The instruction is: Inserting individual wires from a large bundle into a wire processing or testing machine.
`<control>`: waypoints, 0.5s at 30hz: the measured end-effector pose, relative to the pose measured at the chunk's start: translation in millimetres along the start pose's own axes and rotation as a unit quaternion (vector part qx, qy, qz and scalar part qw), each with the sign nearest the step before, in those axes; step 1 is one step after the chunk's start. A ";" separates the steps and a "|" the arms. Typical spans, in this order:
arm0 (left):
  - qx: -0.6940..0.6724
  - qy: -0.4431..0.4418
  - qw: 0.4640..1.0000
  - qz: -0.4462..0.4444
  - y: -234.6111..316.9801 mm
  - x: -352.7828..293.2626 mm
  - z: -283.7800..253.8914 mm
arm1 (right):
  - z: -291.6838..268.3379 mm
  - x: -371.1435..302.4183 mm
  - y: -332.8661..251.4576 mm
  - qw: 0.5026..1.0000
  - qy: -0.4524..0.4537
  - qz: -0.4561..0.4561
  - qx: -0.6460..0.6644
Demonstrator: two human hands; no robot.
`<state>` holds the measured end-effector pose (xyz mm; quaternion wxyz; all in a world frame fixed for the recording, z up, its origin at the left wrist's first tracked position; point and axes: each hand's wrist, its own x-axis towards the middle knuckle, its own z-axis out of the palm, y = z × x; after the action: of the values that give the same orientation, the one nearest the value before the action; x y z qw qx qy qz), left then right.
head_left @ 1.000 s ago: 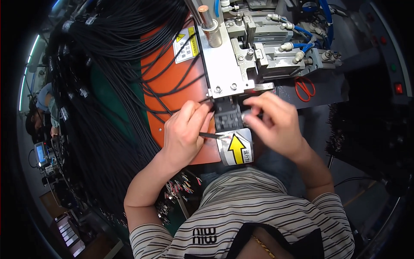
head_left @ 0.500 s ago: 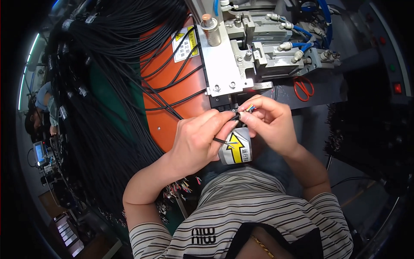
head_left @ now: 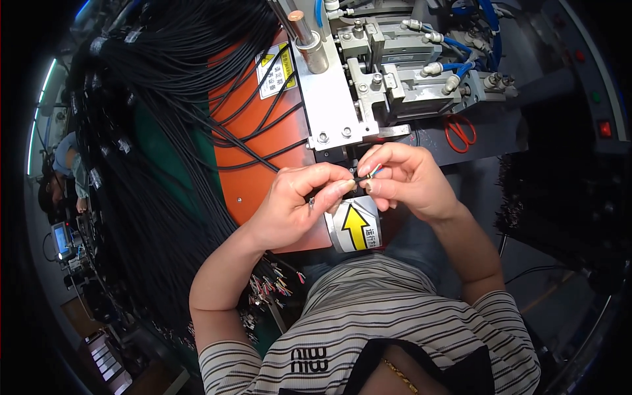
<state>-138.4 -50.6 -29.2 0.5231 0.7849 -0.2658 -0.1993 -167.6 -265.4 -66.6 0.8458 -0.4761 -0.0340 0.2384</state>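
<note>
A thin black cable (head_left: 360, 178) runs between my two hands, with coloured inner wires (head_left: 376, 172) showing at its stripped end. My left hand (head_left: 283, 204) pinches the cable between thumb and forefinger. On the other side, my right hand (head_left: 421, 187) is closed with thumb and fingertips at the coloured wires. A small silvery wire end (head_left: 311, 203) shows against my left palm; where it leads is hidden. Just below the fingertips is a white label with a yellow arrow (head_left: 356, 227) on a rounded machine part.
Beyond my hands stands a metal fixture (head_left: 332, 99) with pneumatic cylinders (head_left: 421, 92) and blue hoses. Red looped handles (head_left: 459, 133) lie on the dark surface at right. Thick bundles of black cable (head_left: 178, 59) hang over the orange plate (head_left: 263, 191) at left.
My left hand has turned and its fingers have shifted along the cable. The wire end that stuck out over the arrow label now lies against my left palm. The whole view has shifted slightly.
</note>
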 end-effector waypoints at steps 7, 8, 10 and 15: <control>0.369 0.074 0.909 0.177 8.9 -3.5 18.2 | 20.9 -5.4 13.5 0.949 0.107 -0.210 -0.207; 0.369 0.074 0.909 0.177 8.4 -3.3 18.2 | 24.4 -6.0 12.5 0.911 0.133 -0.235 -0.313; 0.192 0.103 0.965 0.147 7.6 -2.7 18.1 | 29.0 -0.9 25.9 0.787 0.151 -0.399 -0.445; 0.156 0.075 0.979 0.107 2.8 -2.4 17.7 | 21.0 -6.3 26.1 0.846 0.122 -0.346 -0.387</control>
<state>-151.3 -62.6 -33.2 0.4306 0.8368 -0.3360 -0.0384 -188.8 -240.3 -75.5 0.6177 -0.7476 -0.1822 -0.1624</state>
